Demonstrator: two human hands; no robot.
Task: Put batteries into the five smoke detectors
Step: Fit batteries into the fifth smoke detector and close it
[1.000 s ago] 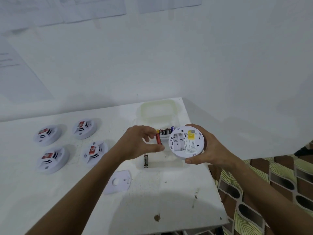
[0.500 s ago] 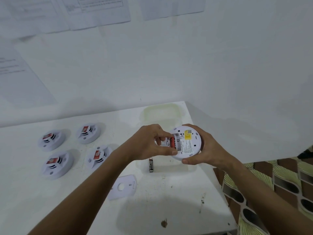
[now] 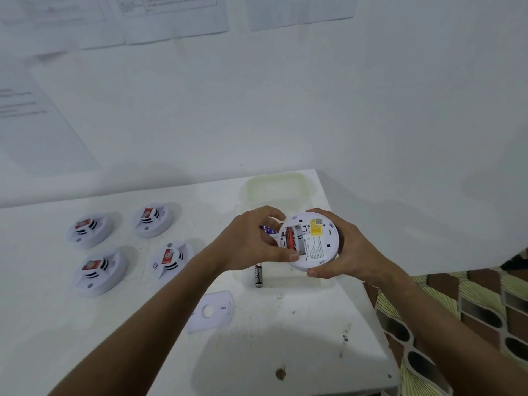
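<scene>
My right hand [image 3: 347, 250] holds a white round smoke detector [image 3: 317, 241] above the table, its back facing me with a yellow label. A red battery [image 3: 290, 238] lies in its open compartment. My left hand [image 3: 251, 241] rests its fingers and thumb against the detector's left edge at the battery. Several more batteries [image 3: 268, 229] show behind my left fingers, mostly hidden. A black battery [image 3: 259, 276] lies loose on the table below my hands. Several other detectors stand face up at the left, such as the nearest one [image 3: 171, 260].
A flat white cover plate [image 3: 211, 311] lies on the white table [image 3: 285, 338] near my left forearm. A translucent box lid [image 3: 275, 185] sits at the back by the wall. The table's right edge drops to a patterned floor [image 3: 471, 310]. Papers hang on the wall.
My left hand brought the red battery from beside the detector into its compartment. The detector tilted a little and stays in my right hand.
</scene>
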